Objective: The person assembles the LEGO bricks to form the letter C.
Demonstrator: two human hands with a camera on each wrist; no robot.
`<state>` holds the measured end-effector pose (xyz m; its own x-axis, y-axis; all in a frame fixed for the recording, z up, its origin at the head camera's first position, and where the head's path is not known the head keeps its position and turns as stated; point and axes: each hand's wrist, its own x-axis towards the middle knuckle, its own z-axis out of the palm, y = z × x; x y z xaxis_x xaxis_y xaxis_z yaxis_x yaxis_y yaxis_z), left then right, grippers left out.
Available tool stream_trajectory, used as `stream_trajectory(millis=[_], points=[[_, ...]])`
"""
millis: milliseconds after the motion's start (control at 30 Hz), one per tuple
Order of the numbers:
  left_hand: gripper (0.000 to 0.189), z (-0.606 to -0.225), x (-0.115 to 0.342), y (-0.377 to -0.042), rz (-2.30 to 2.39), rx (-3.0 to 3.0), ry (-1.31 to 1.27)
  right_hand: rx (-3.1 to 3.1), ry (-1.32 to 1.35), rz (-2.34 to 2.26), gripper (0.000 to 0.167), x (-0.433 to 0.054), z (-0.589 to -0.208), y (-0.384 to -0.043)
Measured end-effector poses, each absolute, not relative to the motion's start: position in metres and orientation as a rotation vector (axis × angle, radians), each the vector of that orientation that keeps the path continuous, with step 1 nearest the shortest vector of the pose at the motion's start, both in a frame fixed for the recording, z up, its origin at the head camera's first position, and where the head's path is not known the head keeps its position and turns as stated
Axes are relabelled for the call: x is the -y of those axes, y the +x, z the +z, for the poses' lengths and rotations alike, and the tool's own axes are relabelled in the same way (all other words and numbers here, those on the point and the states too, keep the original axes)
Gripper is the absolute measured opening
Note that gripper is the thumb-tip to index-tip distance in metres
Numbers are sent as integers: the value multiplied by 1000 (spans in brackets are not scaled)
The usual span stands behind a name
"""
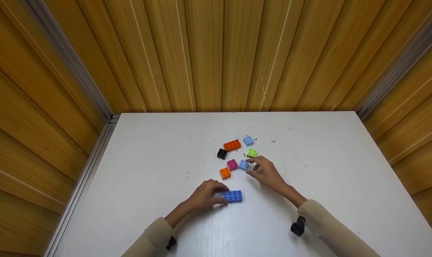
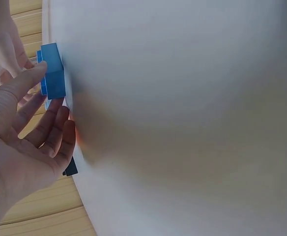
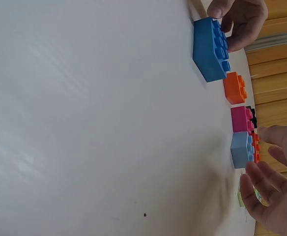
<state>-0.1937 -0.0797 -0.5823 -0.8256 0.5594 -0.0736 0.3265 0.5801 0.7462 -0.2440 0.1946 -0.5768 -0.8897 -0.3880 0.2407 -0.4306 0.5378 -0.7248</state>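
My left hand holds one end of a long blue brick between thumb and fingers, low over the white table. The left wrist view shows the thumb on the side of this blue brick. My right hand is at a light blue brick, thumb and fingers spread apart near it. Seen from the right wrist, the light blue brick sits by the fingertips of the right hand; whether they touch it I cannot tell. A pink brick stands just left of it.
An orange brick lies nearest the left hand. Farther back are a black brick, a long red-orange brick, a second light blue brick and a lime green brick. Wood-patterned panels wall the white table.
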Motion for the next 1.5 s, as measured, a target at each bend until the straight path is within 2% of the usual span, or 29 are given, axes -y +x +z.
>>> stream_trajectory(millis=[267,500,900,1500], points=[[34,-582,79,-196,1088,-2522,696,2775,630,1271,41,-185,-586,-258],[33,-583,77,-196,1102,-2503,674,2845,521,1229,39,-179,-588,-262],[33,-579,77,-195,1101,-2517,654,2901,476,1233,39,-181,-587,-251],[31,-579,79,-195,1077,-2563,691,2867,848,1208,37,-196,-578,-215]])
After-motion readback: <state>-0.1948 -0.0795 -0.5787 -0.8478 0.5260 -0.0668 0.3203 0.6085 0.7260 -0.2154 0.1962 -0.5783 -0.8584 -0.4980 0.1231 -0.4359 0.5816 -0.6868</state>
